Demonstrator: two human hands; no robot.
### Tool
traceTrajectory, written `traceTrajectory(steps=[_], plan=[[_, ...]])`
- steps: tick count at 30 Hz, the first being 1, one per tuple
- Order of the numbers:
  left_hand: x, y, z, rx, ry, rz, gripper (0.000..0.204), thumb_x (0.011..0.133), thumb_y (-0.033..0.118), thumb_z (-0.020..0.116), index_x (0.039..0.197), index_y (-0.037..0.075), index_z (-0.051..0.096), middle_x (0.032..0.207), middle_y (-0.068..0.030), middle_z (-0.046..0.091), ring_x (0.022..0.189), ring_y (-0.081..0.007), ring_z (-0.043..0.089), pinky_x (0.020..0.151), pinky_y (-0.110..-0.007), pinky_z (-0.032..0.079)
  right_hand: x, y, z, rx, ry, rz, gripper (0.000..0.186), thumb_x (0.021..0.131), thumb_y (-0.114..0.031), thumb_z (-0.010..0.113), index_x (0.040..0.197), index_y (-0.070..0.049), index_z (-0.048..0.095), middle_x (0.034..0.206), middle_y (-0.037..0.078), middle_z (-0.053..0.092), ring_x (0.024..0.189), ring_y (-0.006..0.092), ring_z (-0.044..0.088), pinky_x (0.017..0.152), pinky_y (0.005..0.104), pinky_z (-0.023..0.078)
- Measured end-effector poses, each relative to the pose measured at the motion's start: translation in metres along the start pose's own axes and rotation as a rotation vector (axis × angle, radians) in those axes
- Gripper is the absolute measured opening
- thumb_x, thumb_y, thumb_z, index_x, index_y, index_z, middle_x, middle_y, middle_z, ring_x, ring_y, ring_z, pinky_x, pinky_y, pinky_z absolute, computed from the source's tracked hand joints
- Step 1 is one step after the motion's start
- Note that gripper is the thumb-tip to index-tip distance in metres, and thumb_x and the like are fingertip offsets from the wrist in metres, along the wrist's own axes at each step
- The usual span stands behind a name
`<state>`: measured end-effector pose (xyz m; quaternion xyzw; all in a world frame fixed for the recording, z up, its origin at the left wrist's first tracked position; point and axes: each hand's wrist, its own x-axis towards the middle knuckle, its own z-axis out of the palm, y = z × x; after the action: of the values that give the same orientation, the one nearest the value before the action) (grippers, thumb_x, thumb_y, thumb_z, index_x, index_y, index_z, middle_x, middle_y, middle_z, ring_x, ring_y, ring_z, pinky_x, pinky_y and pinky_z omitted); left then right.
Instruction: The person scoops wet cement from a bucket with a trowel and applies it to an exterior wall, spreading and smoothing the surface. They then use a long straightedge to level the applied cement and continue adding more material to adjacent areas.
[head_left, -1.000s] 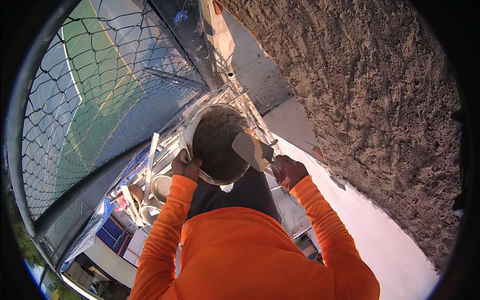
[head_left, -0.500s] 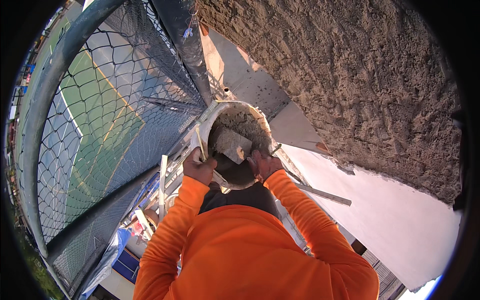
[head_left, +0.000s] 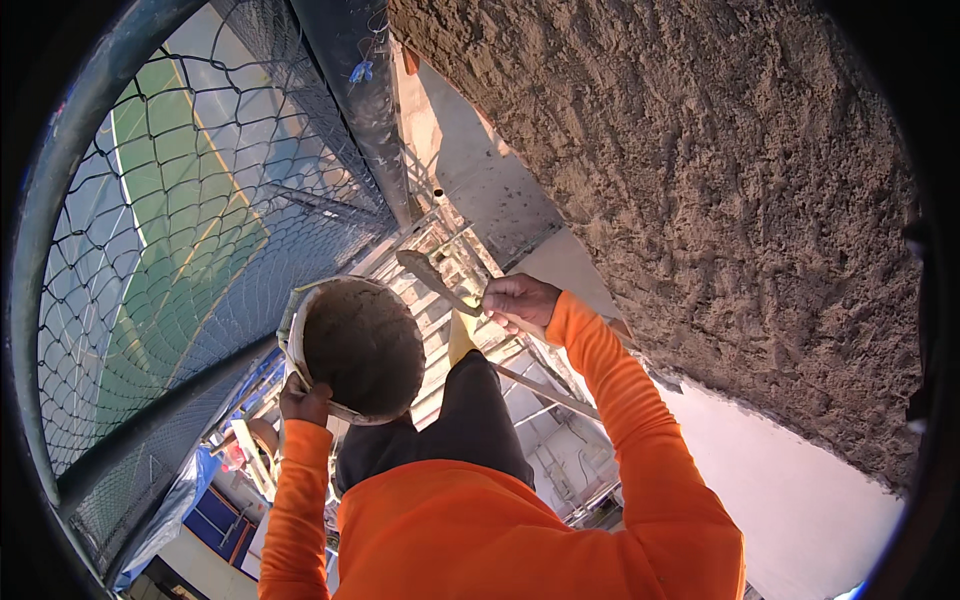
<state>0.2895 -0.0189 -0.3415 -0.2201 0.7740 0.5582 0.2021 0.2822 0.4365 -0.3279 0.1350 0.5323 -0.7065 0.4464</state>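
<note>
Holding, left hand (head_left: pixel 305 402): fingers closed on the near left rim of a round, pale bucket (head_left: pixel 292 345), thumb over the edge.
Holding, right hand (head_left: pixel 522 302): fingers curled round the handle of a trowel (head_left: pixel 430 273), blade pointing up and left, seen nearly edge-on.
Bucket: before the left thigh, mouth toward the camera; brown-grey mix (head_left: pixel 360 350) inside, depth cannot be told.
Trowel: right of the bucket, clear of its rim in this view.
Wall (head_left: pixel 720 220): rough, brown, at upper right.
Fence (head_left: pixel 178 215): chain-link, at left.
Slats (head_left: pixel 437 325): pale, below bucket and trowel.
</note>
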Motion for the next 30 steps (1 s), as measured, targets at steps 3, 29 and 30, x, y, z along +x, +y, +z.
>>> traceTrajectory(steps=[3, 29, 30], plan=[[-0.01, 0.0, -0.001, 0.004, 0.077, -0.046, 0.019, 0.068, 0.006, 0.064, 0.086, 0.003, 0.063, 0.077, -0.0024, 0.06, 0.066, -0.0143, 0.055, 0.059, -0.03, 0.046, 0.003, -0.022, -0.08, -0.844, 1.188, -0.175, 0.033, 0.101, -0.039, 0.06, 0.092, -0.008, 0.062, 0.07, 0.002, 0.06, 0.058, 0.0131, 0.055, 0.053, 0.03, 0.045], [-0.043, 0.121, 0.078, 0.087, -0.511, 0.441, 0.014, 0.073, 0.003, 0.065, 0.086, 0.0, 0.062, 0.07, -0.0014, 0.055, 0.066, -0.0092, 0.048, 0.06, -0.027, 0.043, -0.024, 0.099, 0.196, -0.941, 1.044, -0.192, 0.026, 0.097, -0.031, 0.058, 0.108, -0.007, 0.058, 0.103, 0.021, 0.068, 0.091, 0.0413, 0.066, 0.075, 0.0506, 0.054], [-0.037, 0.119, 0.075, 0.062, -0.525, 0.419, 0.013, 0.073, 0.003, 0.065, 0.086, 0.001, 0.062, 0.07, -0.0009, 0.054, 0.066, -0.009, 0.048, 0.06, -0.027, 0.043, -0.03, 0.097, 0.197, -0.936, 1.054, -0.129, 0.025, 0.096, -0.03, 0.059, 0.108, -0.008, 0.057, 0.102, 0.02, 0.068, 0.09, 0.0415, 0.066, 0.075, 0.0505, 0.054]])
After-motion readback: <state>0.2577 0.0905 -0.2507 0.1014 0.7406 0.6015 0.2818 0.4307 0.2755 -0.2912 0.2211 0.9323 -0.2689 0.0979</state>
